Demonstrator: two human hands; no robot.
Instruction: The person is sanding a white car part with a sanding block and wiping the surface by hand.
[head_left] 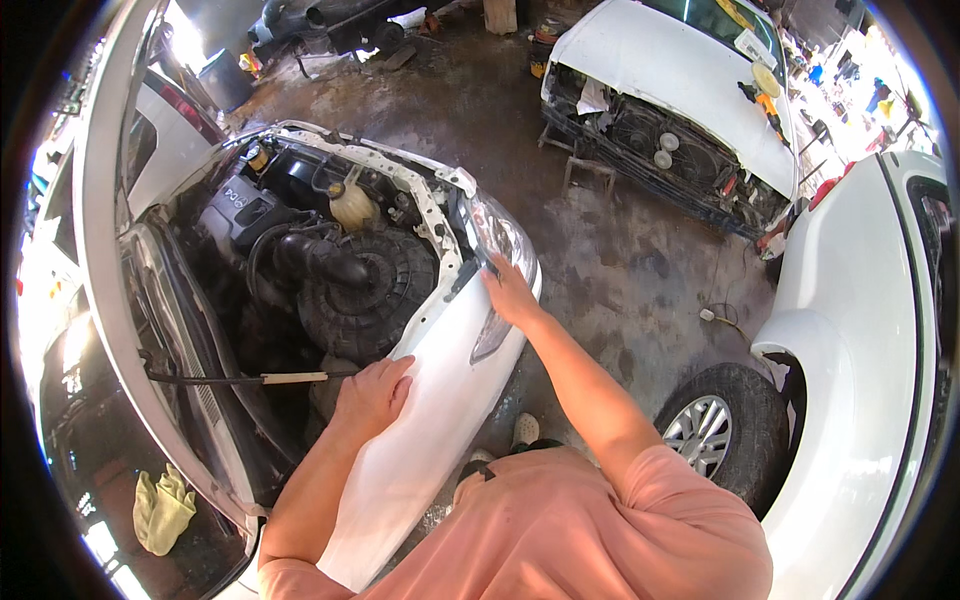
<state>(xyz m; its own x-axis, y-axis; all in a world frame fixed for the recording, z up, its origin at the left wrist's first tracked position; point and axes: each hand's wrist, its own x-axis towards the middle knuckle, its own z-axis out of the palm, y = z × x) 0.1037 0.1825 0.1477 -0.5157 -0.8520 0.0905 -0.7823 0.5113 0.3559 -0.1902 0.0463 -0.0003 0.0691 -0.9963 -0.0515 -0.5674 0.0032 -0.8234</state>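
My left hand (374,398) rests on the upper edge of the white front fender (440,400), palm down, with its fingers lying over the metal. A thin dark rod with a pale sleeve (292,379) crosses the engine bay and ends beside this hand; I cannot tell whether they touch. My right hand (510,292) reaches forward onto the clear headlight (497,232) at the car's front corner, fingers stretched out on its surface near the fender joint. Between the hands and the windshield lies the open engine bay, with a round black air filter housing (370,285).
A white car (660,70) with its front bumper off stands ahead. At my right is another white vehicle (850,290) with a loose-looking wheel (722,435) beside its arch. A small metal stand (590,175) and a cable (725,318) are on the stained floor. Yellowish gloves (163,510) lie on the windshield.
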